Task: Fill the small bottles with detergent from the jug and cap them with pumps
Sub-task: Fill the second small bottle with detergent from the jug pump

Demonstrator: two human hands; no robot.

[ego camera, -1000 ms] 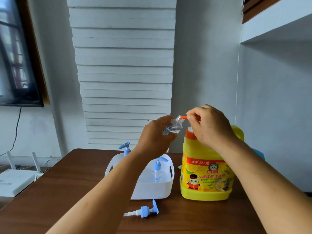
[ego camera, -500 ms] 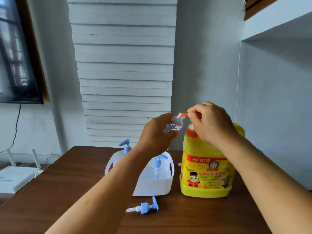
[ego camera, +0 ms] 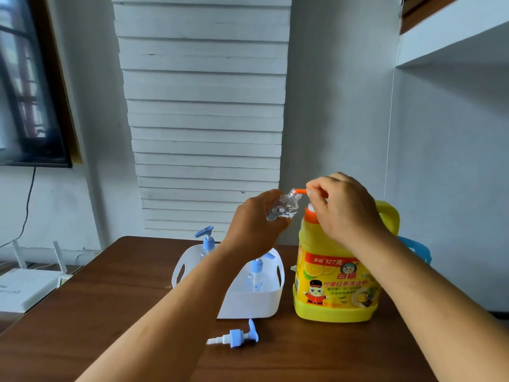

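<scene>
My left hand (ego camera: 257,224) holds a small clear bottle (ego camera: 285,207) tilted, its mouth against the orange pump spout (ego camera: 298,191) of the yellow detergent jug (ego camera: 337,274). My right hand (ego camera: 344,208) rests closed on top of the jug's pump head, hiding most of it. A loose blue-and-white pump (ego camera: 237,337) lies on the brown table in front. Two small bottles with blue pumps on them (ego camera: 206,241) (ego camera: 256,274) stand in a white basket (ego camera: 248,301) left of the jug.
The wooden table (ego camera: 96,312) reaches back to a white slatted wall. A white router (ego camera: 24,288) sits off the table's left edge. Something blue (ego camera: 417,249) shows behind the jug at the right.
Both hands, the bottle and the jug keep the same pose relative to each other. Only the head view has shifted slightly upward.
</scene>
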